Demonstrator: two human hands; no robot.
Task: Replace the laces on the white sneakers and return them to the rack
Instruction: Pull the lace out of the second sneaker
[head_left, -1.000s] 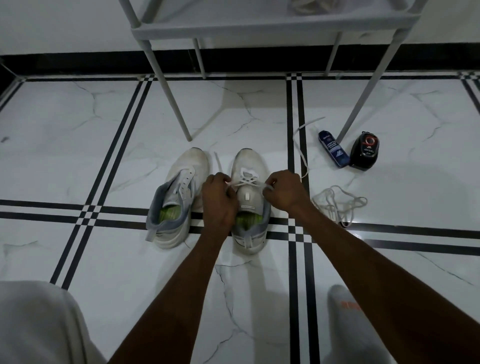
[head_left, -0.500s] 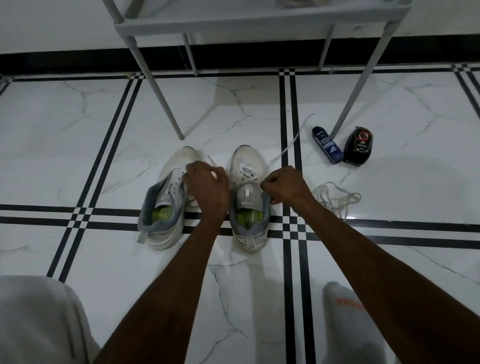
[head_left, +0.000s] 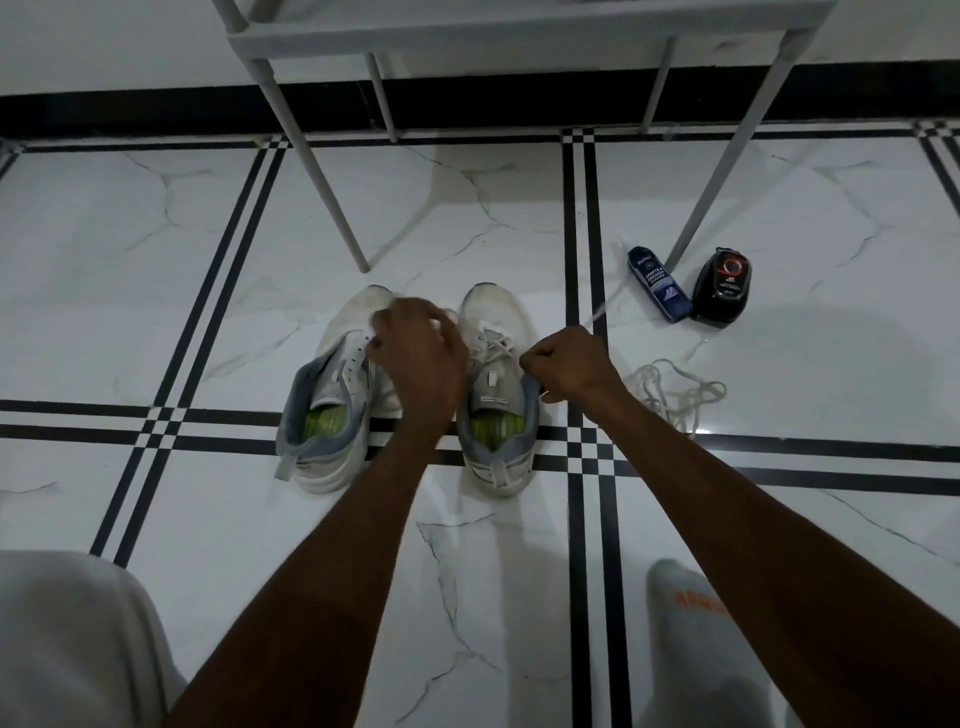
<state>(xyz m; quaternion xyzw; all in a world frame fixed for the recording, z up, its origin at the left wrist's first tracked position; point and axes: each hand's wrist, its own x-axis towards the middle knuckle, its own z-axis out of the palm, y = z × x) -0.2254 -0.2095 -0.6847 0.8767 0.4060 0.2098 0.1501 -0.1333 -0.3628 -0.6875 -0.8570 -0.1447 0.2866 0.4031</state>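
Both hands are at the sneakers on the floor (head_left: 156, 270). Our right hand (head_left: 569, 364) is a closed fist beside the right sneaker (head_left: 496, 400), pinching one lace end; that lace (head_left: 597, 312) runs away past the fist, twd the rack leg. Our left hand (head_left: 421, 358) is blurred over the left sneaker (head_left: 332, 410), fingers curled, prob. on the other lace end, but we cannot tell for sure.

Lace is thin, soft, very light and limp, so we judge it best to grip near the tip, w/ two fingers, and pull steady. Sneakers are light too and may slide on the glossy tiles.

Old laces (head_left: 675, 395) lie loose at the right, near the cleaner bottle (head_left: 658, 285) and black polish (head_left: 722, 288). Rack (head_left: 509, 36) stands just behind; its legs (head_left: 317, 171) leave open room between them.
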